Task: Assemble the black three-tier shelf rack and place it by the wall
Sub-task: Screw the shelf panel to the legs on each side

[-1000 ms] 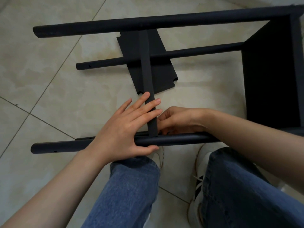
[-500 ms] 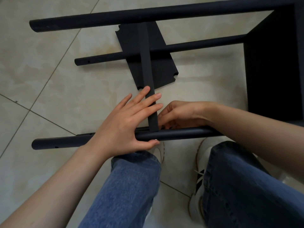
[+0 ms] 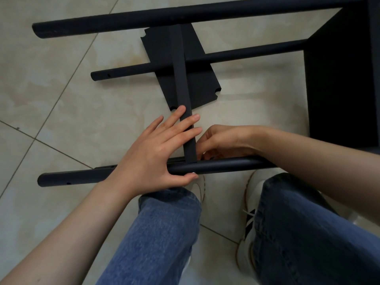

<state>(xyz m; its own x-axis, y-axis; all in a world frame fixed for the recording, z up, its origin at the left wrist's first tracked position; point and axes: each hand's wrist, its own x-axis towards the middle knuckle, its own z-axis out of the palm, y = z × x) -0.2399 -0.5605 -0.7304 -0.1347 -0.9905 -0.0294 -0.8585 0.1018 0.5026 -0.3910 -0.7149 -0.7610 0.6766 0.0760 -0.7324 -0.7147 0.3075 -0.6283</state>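
the black rack (image 3: pixel 339 79) lies on its side on the tiled floor (image 3: pixel 61 99). left hand (image 3: pixel 152 159) presses straight fingers across its shelf panel (image 3: pixel 181 68), thumb beneath the near pole (image 3: pixel 226 164). right hand (image 3: pixel 224 140) curls at their joint, grip hidden.

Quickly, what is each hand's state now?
Left hand: open, straight fingers pressing the upright panel, thumb under the near pole.
Right hand: fingers curled behind the pole; grip cannot be told.
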